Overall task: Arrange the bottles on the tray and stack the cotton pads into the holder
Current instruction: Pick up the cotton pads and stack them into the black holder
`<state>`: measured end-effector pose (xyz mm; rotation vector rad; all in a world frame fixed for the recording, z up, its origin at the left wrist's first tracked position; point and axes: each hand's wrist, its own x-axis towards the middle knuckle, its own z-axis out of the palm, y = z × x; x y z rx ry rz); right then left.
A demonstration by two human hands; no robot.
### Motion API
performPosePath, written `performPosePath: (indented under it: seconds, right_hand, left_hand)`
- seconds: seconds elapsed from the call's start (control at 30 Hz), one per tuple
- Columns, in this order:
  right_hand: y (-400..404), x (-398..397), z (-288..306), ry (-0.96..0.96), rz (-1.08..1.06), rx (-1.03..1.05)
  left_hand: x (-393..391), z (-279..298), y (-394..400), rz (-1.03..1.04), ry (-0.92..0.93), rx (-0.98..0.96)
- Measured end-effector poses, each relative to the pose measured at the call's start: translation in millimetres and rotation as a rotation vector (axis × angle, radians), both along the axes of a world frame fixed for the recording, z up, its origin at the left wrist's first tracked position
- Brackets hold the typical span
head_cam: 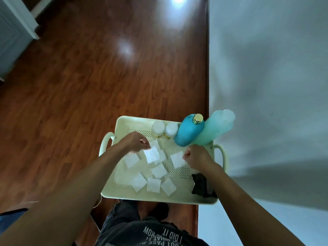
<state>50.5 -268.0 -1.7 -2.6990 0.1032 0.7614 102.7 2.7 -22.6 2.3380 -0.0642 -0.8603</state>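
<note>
A cream perforated tray [184, 196] with side handles holds several white square cotton pads [154, 184] scattered across it. Along its far edge stand two small clear bottles [157, 129], a blue bottle with a gold cap [189, 133] and a pale turquoise bottle [215, 129]. A black holder [200, 186] sits at the tray's near right corner, partly hidden by my right forearm. My left hand [135, 142] pinches a pad [151, 154] lifted off the tray. My right hand [195, 155] pinches the edge of another pad [177, 159].
The tray lies above a dark wooden floor [88, 77]. A pale wall [266, 68] runs along the right side, close to the bottles. A white door frame [21, 20] stands at the far left. My legs are below the tray.
</note>
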Motion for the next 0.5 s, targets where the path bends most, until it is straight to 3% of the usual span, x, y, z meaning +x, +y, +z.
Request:
performPosePath:
  seconds: [0.1, 0.3, 0.5]
  right_hand:
    - [-14, -6, 14, 0.035, -0.177, 0.159]
    - [-42, -27, 37, 0.003, -0.261, 0.278]
    - [-72, -53, 51, -0.009, -0.346, 0.300]
  left_hand:
    - [-9, 5, -7, 0.114, -0.003, -0.101]
    - [-38, 10, -29, 0.400, 0.067, -0.336]
    - [-72, 15, -51, 0.526, 0.096, -0.444]
